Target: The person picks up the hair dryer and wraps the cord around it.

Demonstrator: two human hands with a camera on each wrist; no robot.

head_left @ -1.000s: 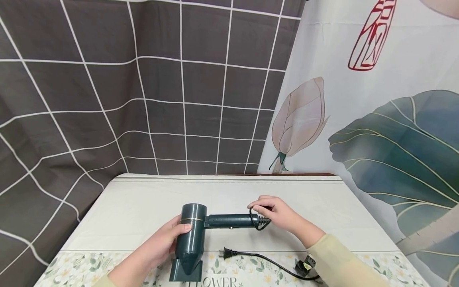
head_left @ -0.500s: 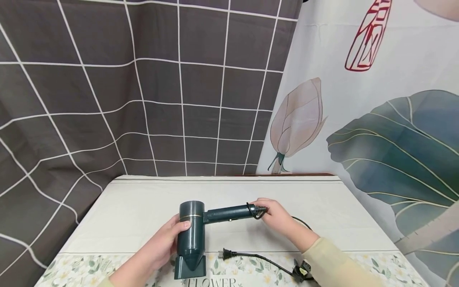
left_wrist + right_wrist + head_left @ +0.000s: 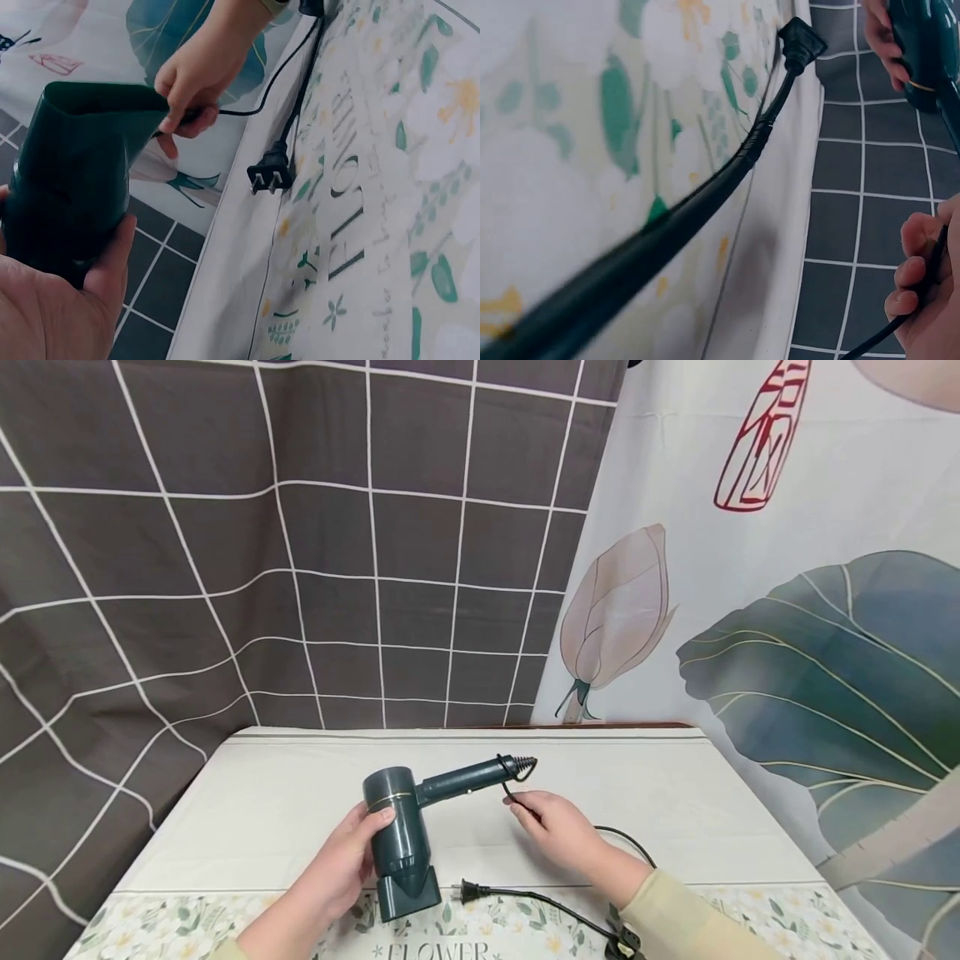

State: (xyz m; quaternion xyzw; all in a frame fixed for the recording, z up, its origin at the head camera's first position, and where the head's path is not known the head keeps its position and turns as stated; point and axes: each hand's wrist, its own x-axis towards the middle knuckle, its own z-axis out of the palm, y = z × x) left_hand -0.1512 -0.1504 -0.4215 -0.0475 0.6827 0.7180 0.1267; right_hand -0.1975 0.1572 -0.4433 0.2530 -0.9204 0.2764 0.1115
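A dark green hair dryer (image 3: pixel 402 839) is held up over the table, its nozzle (image 3: pixel 408 893) downward and its handle (image 3: pixel 461 782) slanting up to the right. My left hand (image 3: pixel 339 864) grips the barrel, thumb across the front. At the handle's end, a loop of the black power cord (image 3: pixel 520 770) goes round the grip. Below that, my right hand (image 3: pixel 561 831) pinches the cord between thumb and fingers. In the right wrist view the cord runs through the curled fingers (image 3: pixel 909 271). The nozzle (image 3: pixel 97 135) hides part of the handle in the left wrist view.
A two-pin plug (image 3: pixel 472 891) lies on the floral tablecloth (image 3: pixel 195 918), its thick cord leading right to a dark block (image 3: pixel 622 943) beside my sleeve. A grey gridded curtain (image 3: pixel 420 543) and a white printed curtain (image 3: pixel 675 468) hang behind the table.
The dryer has tilted, its handle end rising and moving left. My right hand has gone from the handle's end down along the cord, drawing it below the handle.
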